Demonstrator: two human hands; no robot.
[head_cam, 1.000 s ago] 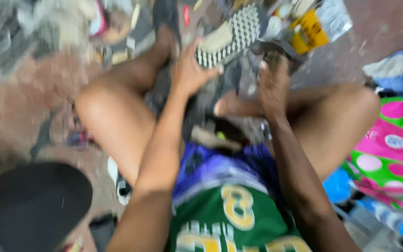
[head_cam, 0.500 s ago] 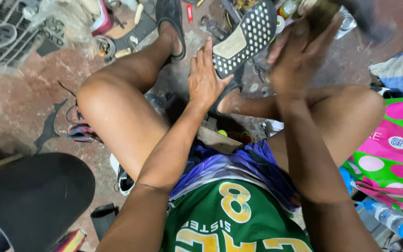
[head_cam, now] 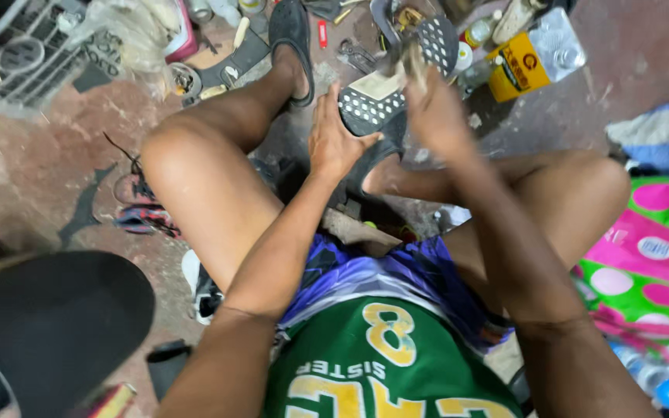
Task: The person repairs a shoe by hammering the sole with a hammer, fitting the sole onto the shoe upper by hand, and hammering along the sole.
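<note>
- Step, as I read it: working on the underside of a shoe (head_cam: 385,101), sole turned up toward the camera.
- Shoe sits between the knees, above the lap, propped on something dark below it; can't tell what.
- Sole is black with a grid of pale studs; a lighter patch shows near its middle.
- Left hand (head_cam: 334,143): fingers curled round the near end of the shoe, palm against it. Closed, steadying grip.
- Right hand (head_cam: 435,112): fingers bunched shut on a small tool, blurred; kind of tool not readable. Tip sits at the far half of the sole.
- Blur on the right hand suggests it is in motion; left looks static.
- Next move, my judgement: calls for the left hand clamping firmly so the sole doesn't twist, and the right working with controlled pressure along the sole.
- Risk: tool slipping toward the left fingers, they're close.
- Around: sandal (head_cam: 292,39) on the foot, yellow can (head_cam: 516,70) just past the shoe, scattered tools on the floor (head_cam: 56,155), pink-green bag (head_cam: 652,255) to the right.
</note>
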